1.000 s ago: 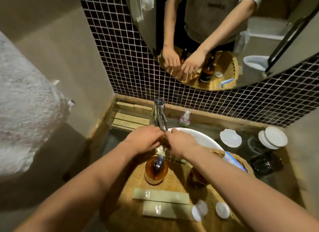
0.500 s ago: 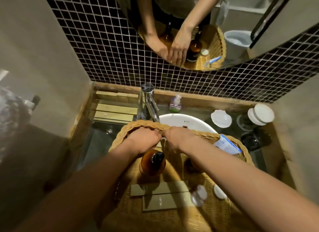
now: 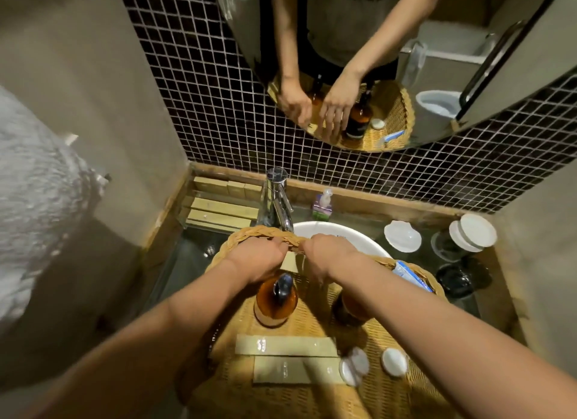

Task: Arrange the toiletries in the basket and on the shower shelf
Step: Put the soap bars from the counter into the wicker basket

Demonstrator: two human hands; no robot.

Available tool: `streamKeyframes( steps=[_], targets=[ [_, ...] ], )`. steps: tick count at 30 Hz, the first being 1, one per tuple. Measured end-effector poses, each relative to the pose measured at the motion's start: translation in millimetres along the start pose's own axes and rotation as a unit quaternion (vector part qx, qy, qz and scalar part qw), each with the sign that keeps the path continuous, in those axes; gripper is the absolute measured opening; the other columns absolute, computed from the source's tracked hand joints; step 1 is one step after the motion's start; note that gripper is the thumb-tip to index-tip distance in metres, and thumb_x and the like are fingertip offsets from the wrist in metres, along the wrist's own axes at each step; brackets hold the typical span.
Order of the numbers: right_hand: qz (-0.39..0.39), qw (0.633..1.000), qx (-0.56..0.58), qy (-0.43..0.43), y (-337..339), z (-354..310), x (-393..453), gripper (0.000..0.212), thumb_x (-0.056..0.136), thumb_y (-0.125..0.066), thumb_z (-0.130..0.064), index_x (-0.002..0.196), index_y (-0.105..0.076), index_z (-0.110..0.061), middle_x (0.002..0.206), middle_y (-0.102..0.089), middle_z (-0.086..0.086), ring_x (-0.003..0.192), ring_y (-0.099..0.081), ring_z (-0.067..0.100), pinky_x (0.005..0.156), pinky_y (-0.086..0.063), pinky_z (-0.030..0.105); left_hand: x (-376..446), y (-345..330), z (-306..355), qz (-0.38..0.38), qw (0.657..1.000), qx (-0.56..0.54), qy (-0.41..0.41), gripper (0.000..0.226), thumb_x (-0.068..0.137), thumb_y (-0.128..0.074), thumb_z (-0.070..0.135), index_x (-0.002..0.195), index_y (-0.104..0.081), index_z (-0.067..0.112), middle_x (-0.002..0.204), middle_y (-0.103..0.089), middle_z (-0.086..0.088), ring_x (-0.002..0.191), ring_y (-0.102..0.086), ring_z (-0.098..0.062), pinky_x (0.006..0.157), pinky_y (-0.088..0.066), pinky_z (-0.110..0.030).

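While both the left hand (image 3: 260,259) and the right hand (image 3: 327,256) curl their fingers around a small pale packet (image 3: 290,262) at the far rim of the basket (image 3: 415,384), the two flat boxes (image 3: 285,345) lie crosswise near the person, behind both hands.

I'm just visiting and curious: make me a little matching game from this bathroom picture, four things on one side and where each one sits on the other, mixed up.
Things:
1. brown pump bottle
2. blue and white tube
3. tap
4. two flat tan packets

Places:
A. behind the white sink, by the tiled wall
B. lying side by side at the near end of the basket
C. leaning on the basket's right rim
D. standing in the basket just below the left hand

Pairs: 1-D, 2-C, 3-A, 4-B
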State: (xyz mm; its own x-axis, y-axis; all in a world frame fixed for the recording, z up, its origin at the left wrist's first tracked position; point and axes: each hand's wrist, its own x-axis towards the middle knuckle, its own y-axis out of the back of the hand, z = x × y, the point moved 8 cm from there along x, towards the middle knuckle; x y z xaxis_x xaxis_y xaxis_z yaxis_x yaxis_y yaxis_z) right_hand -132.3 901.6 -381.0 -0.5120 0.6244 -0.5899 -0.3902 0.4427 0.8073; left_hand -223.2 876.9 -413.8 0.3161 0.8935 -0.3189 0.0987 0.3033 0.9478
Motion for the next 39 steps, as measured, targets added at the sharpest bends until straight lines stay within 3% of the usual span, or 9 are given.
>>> streamKeyframes(
  steps=[4,9,15,19,24,35,39],
  targets=[
    [0.088,0.995,-0.049,0.027,20.4,-4.0,-16.7,0.044,0.084,-0.07,-0.02,0.126,-0.058,-0.018,0.116,-0.064,0.007,0.106,-0.064,0.028,0.076,-0.05,0.037,-25.3,36.6,3.5,0.045,0.998,0.014,0.033,0.043,0.087,-0.066,0.021,0.127,-0.05,0.014,0.127,-0.054,-0.007,0.107,-0.059,-0.026,0.087,-0.048,-0.039],
    [0.214,0.972,-0.067,0.064,57.8,-10.5,-46.5,0.036,0.089,-0.06,-0.022,0.125,-0.055,-0.021,0.113,-0.063,0.005,0.102,-0.064,0.029,0.076,-0.052,0.042,-58.3,82.7,-0.7,0.097,0.993,0.032,0.06,0.048,0.09,-0.064,0.026,0.131,-0.043,0.014,0.123,-0.051,-0.007,0.089,-0.064,-0.024,0.068,-0.051,-0.034],
    [0.281,0.953,-0.069,0.086,90.9,-21.3,-62.4,0.039,0.087,-0.066,-0.03,0.123,-0.053,-0.018,0.114,-0.059,0.006,0.104,-0.061,0.028,0.083,-0.053,0.046,-84.0,121.3,-19.1,0.17,0.982,0.037,0.069,0.046,0.089,-0.059,0.039,0.128,-0.047,0.019,0.121,-0.054,-0.003,0.105,-0.059,-0.022,0.082,-0.054,-0.04],
    [0.294,0.949,-0.053,0.104,106.1,-29.6,-57.8,0.036,0.089,-0.063,-0.031,0.12,-0.054,-0.017,0.115,-0.058,0.006,0.102,-0.062,0.028,0.08,-0.054,0.041,-86.1,132.7,-27.9,0.204,0.974,0.084,0.058,0.039,0.085,-0.058,0.044,0.117,-0.055,0.02,0.115,-0.061,-0.001,0.105,-0.055,-0.021,0.091,-0.047,-0.039],
    [0.315,0.942,-0.064,0.099,123.1,-38.9,-39.9,0.036,0.091,-0.063,-0.036,0.119,-0.057,-0.017,0.112,-0.059,0.005,0.1,-0.063,0.026,0.069,-0.048,0.037,-82.5,133.9,-55.6,0.232,0.966,0.103,0.054,0.045,0.085,-0.062,0.047,0.121,-0.058,0.022,0.115,-0.061,0.0,0.107,-0.052,-0.02,0.093,-0.042,-0.037],
    [0.279,0.955,-0.064,0.079,132.0,-58.5,16.0,0.033,0.089,-0.059,-0.029,0.118,-0.057,-0.014,0.113,-0.058,0.008,0.097,-0.063,0.028,0.067,-0.049,0.04,-58.8,109.4,-109.4,0.211,0.973,0.072,0.067,0.045,0.084,-0.068,0.039,0.125,-0.059,0.022,0.12,-0.062,-0.002,0.11,-0.055,-0.02,0.097,-0.044,-0.038],
    [0.272,0.957,-0.069,0.074,127.6,-68.6,40.5,0.039,0.086,-0.066,-0.03,0.121,-0.057,-0.014,0.118,-0.057,0.009,0.102,-0.061,0.028,0.07,-0.05,0.04,-53.0,93.9,-130.7,0.199,0.975,0.063,0.074,0.044,0.084,-0.069,0.04,0.123,-0.06,0.022,0.12,-0.062,-0.001,0.11,-0.055,-0.019,0.098,-0.044,-0.038]
  ],
)
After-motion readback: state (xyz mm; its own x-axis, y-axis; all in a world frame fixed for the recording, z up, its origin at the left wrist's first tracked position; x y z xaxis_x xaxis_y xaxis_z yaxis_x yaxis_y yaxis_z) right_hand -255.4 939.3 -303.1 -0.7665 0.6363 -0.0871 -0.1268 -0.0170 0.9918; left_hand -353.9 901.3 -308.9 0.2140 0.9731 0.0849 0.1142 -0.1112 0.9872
